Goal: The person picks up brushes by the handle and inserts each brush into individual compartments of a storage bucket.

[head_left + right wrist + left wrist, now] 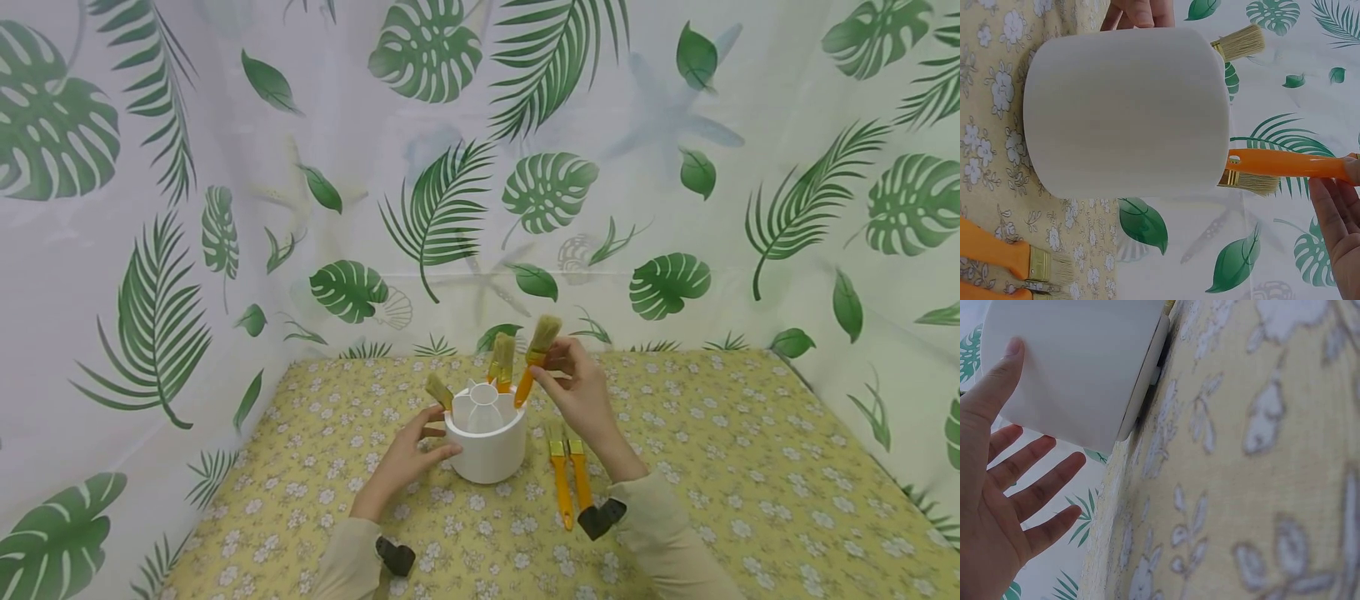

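At the white holder (487,458), my right hand (583,396) pinches an orange-handled brush (536,358) between thumb and fingers; my left hand (411,448), fingers spread, touches the holder's side.

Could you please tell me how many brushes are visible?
5 plainly visible: left brush and back brush in the white holder, held brush in the right hand, and two brushes on the cloth. Another may hide behind the back brush.

The compartmented holder (487,458) is white, the paintbrushes (562,487) orange-handled; white flowers (1002,90) dot the yellow tablecloth (1222,487), green leaves (670,286) the white backdrop (720,242).
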A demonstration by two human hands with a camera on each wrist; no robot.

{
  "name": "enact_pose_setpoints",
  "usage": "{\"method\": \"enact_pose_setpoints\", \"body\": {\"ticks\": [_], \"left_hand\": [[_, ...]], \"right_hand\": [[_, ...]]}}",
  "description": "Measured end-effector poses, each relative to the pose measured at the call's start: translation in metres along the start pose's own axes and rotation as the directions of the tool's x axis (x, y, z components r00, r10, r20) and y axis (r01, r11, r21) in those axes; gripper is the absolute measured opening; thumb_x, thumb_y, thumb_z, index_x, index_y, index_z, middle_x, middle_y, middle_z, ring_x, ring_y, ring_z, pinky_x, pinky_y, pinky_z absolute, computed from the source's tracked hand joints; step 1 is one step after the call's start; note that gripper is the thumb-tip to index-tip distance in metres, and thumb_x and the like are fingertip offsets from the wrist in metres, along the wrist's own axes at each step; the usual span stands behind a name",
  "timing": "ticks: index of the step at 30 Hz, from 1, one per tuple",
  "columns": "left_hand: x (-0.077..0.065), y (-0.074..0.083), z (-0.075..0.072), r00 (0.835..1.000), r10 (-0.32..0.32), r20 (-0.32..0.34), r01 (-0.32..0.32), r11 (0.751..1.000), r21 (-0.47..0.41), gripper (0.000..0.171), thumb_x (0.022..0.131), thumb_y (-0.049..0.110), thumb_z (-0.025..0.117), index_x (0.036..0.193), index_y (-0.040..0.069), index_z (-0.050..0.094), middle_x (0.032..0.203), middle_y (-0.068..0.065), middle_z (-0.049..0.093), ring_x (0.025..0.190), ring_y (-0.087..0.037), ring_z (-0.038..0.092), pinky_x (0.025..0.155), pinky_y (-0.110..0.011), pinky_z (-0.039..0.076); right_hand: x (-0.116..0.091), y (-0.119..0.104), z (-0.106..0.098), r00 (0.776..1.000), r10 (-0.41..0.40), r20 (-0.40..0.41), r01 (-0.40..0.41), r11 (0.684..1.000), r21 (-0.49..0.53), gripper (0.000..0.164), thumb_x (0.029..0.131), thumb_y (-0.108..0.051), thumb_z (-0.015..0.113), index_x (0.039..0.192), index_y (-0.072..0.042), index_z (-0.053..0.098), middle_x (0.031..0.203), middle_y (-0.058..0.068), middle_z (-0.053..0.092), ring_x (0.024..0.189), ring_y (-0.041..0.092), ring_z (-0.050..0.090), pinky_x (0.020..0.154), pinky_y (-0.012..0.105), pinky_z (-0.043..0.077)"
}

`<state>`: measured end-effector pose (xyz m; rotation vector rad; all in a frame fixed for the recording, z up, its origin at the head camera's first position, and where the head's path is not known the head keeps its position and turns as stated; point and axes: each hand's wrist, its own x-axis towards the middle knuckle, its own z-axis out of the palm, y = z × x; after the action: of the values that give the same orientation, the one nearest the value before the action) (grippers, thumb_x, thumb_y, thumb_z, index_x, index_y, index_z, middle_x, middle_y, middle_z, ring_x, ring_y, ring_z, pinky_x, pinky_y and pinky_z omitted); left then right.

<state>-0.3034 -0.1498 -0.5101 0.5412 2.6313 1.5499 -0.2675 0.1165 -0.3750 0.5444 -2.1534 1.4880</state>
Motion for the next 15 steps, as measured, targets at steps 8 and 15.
{"method": "enact_pose_setpoints", "body": {"ticks": [8, 15], "left_hand": [[0.000, 0.000, 0.000, 1.000, -0.005, -0.004, 0.005, 1.000, 0.012, 0.080, 0.078, 0.048, 0.070, 0.144, 0.024, 0.032, 0.137, 0.000, 0.045, 0.117, -0.026, 0.052, 0.089, -0.045, 0.050], [0.001, -0.001, 0.000, 1.000, -0.004, -0.001, 0.004, 1.000, 0.019, 0.080, 0.078, 0.048, 0.070, 0.144, 0.023, 0.032, 0.137, -0.001, 0.045, 0.118, -0.025, 0.052, 0.089, -0.046, 0.049]], "right_hand": [[-0.002, 0.012, 0.005, 1.000, 0.020, 0.007, -0.020, 1.000, 0.016, 0.027, 0.086, -0.001, 0.063, 0.110, 0.002, 0.051, 0.101, 0.020, 0.062, 0.090, 0.032, 0.064, 0.070, 0.028, 0.057], [-0.002, 0.043, 0.012, 1.000, 0.029, 0.004, -0.029, 1.000, 0.005, 0.030, 0.086, -0.010, 0.066, 0.111, -0.005, 0.052, 0.103, 0.013, 0.061, 0.091, 0.027, 0.064, 0.070, 0.028, 0.057]]}}
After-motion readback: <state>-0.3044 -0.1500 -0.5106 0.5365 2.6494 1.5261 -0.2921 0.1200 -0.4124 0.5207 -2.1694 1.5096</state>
